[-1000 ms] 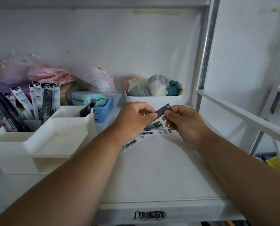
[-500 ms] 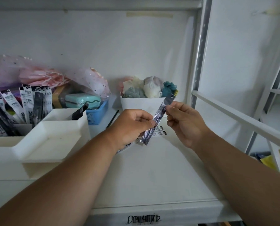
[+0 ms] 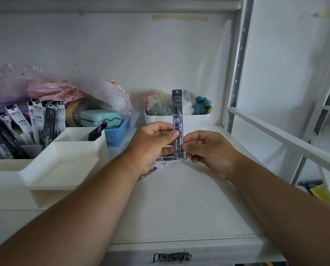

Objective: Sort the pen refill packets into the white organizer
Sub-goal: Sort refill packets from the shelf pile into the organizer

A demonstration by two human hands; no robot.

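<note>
— Where's the packet?
— Upright, its lower part pinched by the left hand and right hand; the top stands clear above the fingertips.
— And the organizer?
— Well left of both hands.

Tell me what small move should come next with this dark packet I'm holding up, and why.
Probably carry the dark packet, pinched upright by the left hand and right hand, leftward to the white organizer, where another dark packet stands alone.
</note>
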